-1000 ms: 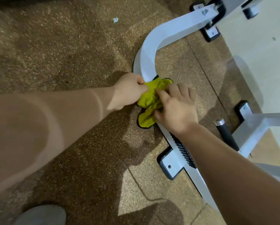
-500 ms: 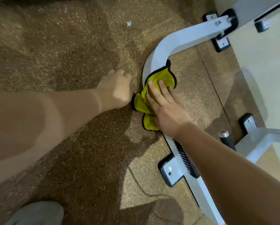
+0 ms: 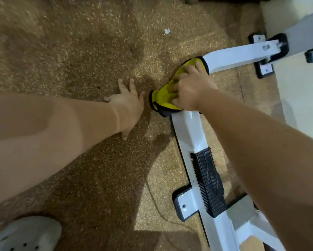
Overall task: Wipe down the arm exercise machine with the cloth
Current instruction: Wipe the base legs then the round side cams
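Note:
The arm exercise machine's white metal base frame lies on the floor and bends toward the upper right. A yellow cloth with a black edge is draped over the bend of the frame. My right hand presses down on the cloth, fingers curled into it. My left hand rests flat on the brown speckled floor just left of the cloth, fingers spread, holding nothing.
A black ribbed foot pad sits on the frame nearer to me. Black-edged floor brackets anchor the frame. A white shoe shows at the bottom left. A pale wall runs along the right. A scrap of litter lies on the floor.
My left hand let go of the cloth, moved left and spread flat on the floor. My right hand slid the cloth along the frame's bend.

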